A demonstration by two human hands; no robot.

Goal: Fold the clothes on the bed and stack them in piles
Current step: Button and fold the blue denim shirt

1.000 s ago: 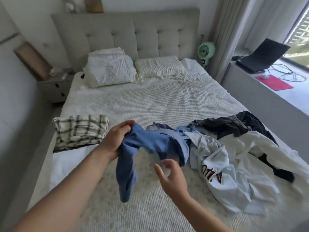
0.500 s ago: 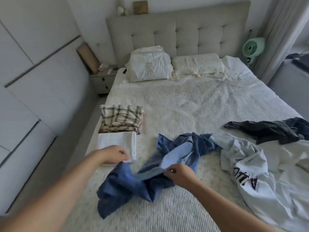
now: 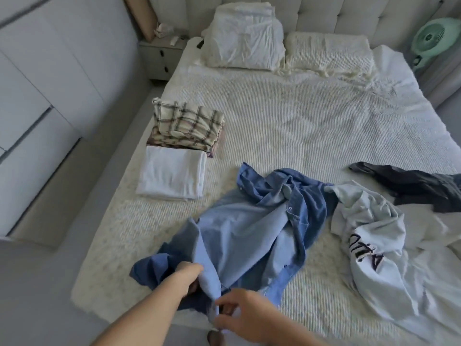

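A blue button shirt (image 3: 252, 228) lies crumpled and partly spread on the near part of the bed (image 3: 299, 116). My left hand (image 3: 187, 274) grips a fold of it near the foot edge. My right hand (image 3: 239, 314) pinches the shirt's lower hem just beside it. A folded plaid pile (image 3: 187, 126) and a folded white garment (image 3: 172, 172) sit along the bed's left edge. To the right lie a loose pale shirt with dark lettering (image 3: 371, 236) and a dark garment (image 3: 409, 186).
Two pillows (image 3: 247, 38) rest against the padded headboard. A nightstand (image 3: 162, 56) stands at the bed's left, white wardrobe doors (image 3: 50, 83) line the left wall, and a green fan (image 3: 434, 36) stands at the far right.
The blue shirt has been pulled toward the foot of the bed and spread flatter. Both hands moved down to its near edge. The view tilted downward and left.
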